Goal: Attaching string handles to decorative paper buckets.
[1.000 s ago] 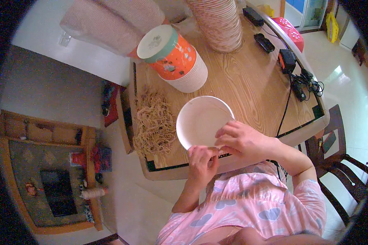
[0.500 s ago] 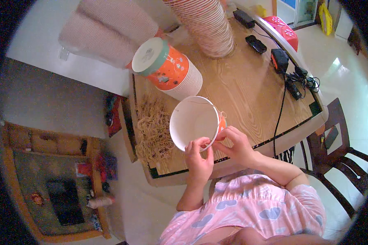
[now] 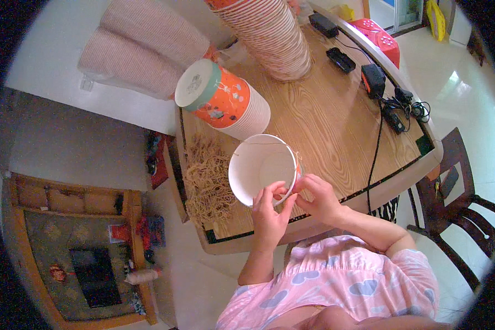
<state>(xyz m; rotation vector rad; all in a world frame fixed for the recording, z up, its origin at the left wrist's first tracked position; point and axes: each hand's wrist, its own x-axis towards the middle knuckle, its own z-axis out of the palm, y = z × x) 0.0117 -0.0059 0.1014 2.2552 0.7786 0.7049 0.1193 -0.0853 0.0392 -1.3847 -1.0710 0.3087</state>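
Observation:
A white-lined paper bucket (image 3: 251,179) stands at the near edge of the table, its open mouth tilted toward me. A thin brown string (image 3: 267,143) crosses its far rim, and a small loop of it sticks up at the right side. My left hand (image 3: 269,214) is closed over the near rim, fingers reaching inside and thumb outside. My right hand (image 3: 320,201) is closed at the outer wall just beside it, fingertips pinched near the left thumb. What lies between the right fingertips is too small to make out. A pile of brown strings (image 3: 208,181) lies left of the bucket.
Behind the bucket stands an upside-down stack of orange-and-green paper buckets (image 3: 225,99). A taller stack (image 3: 269,41) rises farther back, and wrapped stacks (image 3: 132,60) lie at the far left. Black adapters (image 3: 373,81) and cables (image 3: 404,113) sit along the right edge; a chair (image 3: 451,192) stands beyond.
My left fingers have moved up and over the rim, reaching further into the bucket. The right hand has stayed close to the same spot. The whole view has shifted slightly.

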